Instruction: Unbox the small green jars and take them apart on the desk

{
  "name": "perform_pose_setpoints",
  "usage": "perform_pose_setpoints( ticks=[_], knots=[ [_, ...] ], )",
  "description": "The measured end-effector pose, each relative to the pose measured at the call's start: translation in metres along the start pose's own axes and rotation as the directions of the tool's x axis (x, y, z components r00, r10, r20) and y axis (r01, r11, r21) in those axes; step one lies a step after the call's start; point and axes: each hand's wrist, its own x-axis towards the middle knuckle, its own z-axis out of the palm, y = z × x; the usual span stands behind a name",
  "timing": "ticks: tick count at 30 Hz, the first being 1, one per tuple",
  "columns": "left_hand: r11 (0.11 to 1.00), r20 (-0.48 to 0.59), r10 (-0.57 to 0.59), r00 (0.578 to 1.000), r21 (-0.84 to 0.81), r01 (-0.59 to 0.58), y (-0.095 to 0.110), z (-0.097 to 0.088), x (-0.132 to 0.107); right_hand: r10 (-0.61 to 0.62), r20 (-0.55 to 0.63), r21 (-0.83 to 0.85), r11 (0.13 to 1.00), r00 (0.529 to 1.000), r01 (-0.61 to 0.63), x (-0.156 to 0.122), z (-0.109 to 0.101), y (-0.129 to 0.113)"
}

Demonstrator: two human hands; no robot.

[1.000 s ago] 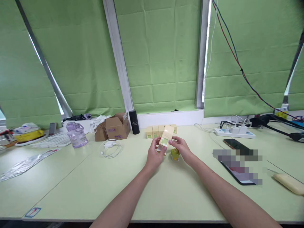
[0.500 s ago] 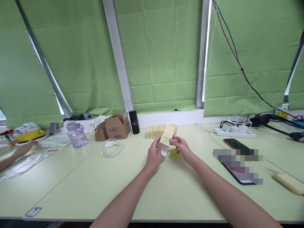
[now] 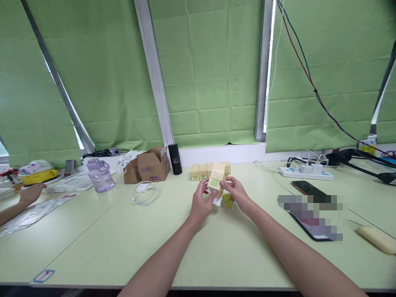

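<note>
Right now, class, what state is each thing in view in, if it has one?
Held box: tilted, white flap out below
Left hand: gripping held box
Right hand: pinching held box's edge
Small green container: standing
Small boxes: lined up, partly hidden
Cardboard box: open
Purple bottle: upright
Black cylinder: upright
White cable: coiled
Power strip: adapters plugged in
Green blinds: lowered

Bare forearms (image 3: 173, 253) slant forward and inward, left grip (image 3: 201, 202) and right grip (image 3: 237, 192) curled close together.
</note>
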Motion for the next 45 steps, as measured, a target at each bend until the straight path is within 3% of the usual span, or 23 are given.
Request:
perform_pose_setpoints(
  ticks=[4,11,16,24,37,42,45],
  knots=[
    [0.997,-0.041,-0.045,0.998,-0.06,0.042,-0.002,-0.001,0.002,-0.034,-0.004,-0.043,0.999,0.999,0.033,0.001,0.002,0.003],
    [0.927,-0.018,-0.186,0.982,-0.335,0.169,-0.003,0.001,0.006,-0.081,0.052,0.009,0.997,0.995,0.081,0.004,0.0,0.006],
    [0.892,-0.024,-0.229,0.973,-0.406,0.199,-0.004,-0.001,0.01,-0.134,0.032,0.011,0.991,0.99,0.134,0.005,0.0,0.003],
    [0.827,-0.003,-0.267,0.964,-0.514,0.228,-0.014,-0.005,0.014,-0.08,0.004,0.054,0.995,0.997,0.08,0.002,0.001,0.001],
    [0.804,0.021,-0.298,0.954,-0.533,0.263,-0.015,-0.008,0.015,-0.072,0.023,0.075,0.995,0.997,0.07,-0.001,0.001,-0.002],
    [0.879,-0.013,-0.232,0.973,-0.432,0.204,-0.017,-0.009,0.017,-0.109,0.016,0.069,0.992,0.994,0.107,0.002,0.002,-0.001],
    [0.96,-0.074,-0.117,0.99,-0.262,0.093,-0.01,-0.01,0.015,-0.166,-0.022,0.012,0.986,0.986,0.167,0.005,0.001,0.003]
  ],
)
